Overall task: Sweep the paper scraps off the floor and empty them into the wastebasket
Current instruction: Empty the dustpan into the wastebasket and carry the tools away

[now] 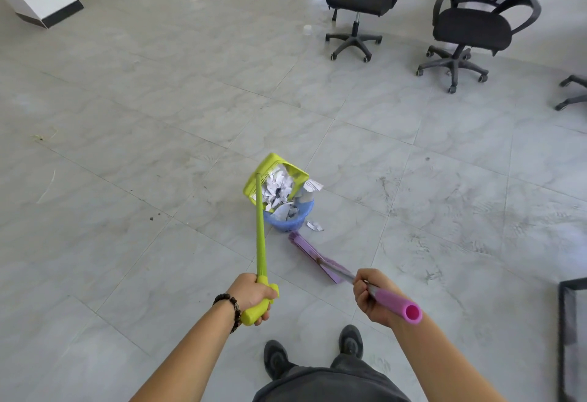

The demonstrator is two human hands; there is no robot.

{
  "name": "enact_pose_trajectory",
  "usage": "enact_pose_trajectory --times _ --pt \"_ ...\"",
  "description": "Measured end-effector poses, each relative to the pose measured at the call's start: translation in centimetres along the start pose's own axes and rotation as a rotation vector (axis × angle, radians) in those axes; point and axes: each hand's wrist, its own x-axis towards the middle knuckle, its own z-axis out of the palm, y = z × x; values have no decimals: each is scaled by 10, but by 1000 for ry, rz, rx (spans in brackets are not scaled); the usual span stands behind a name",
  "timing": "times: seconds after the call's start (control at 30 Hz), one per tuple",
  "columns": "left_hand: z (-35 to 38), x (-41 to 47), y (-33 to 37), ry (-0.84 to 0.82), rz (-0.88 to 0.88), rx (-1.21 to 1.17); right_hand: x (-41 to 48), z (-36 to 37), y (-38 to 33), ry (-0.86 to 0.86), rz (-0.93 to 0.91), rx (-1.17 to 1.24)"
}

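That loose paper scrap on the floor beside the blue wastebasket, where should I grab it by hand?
Pinch the paper scrap by its crumpled folds, from above-right probably: the wastebasket stands left of it, the purple broom head just nearer.

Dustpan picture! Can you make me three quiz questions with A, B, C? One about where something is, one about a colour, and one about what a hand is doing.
1. Where is the lime-green plastic dustpan?
A. Tipped over the blue plastic mesh wastebasket
B. On a chair seat
C. Behind the person's shoes

2. What colour are the bristles of the long-handled broom?
A. Red
B. Purple
C. Black

3. What is the left hand doing?
A. Hanging free
B. Holding the dustpan's handle
C. Picking up a scrap

Answers:
1 A: white paper scraps sit in the pan right above the basket.
2 B: the purple bristles lie on the grey tiled floor beside the basket.
3 B: its fingers curl round the green handle's end.
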Motion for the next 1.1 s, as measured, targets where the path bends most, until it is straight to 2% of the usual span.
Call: enact_pose_trajectory --times 0.23,0.47,0.73,0.97,1.1 --pt "-1 -2 -21 85 -1 273 3 2 -3 -10 3 7" --pt "-2 -1 -14 -8 -33 89 3 0 -2 -9 27 -27" --pt "1 -13 -20 105 44 -4 5 -1 1 3 32 -62" --pt "6 -10 -34 180 47 139 6 2 9 16 33 -111" --pt "6 -5 -43 146 -9 239 7 -6 14 24 29 -113"
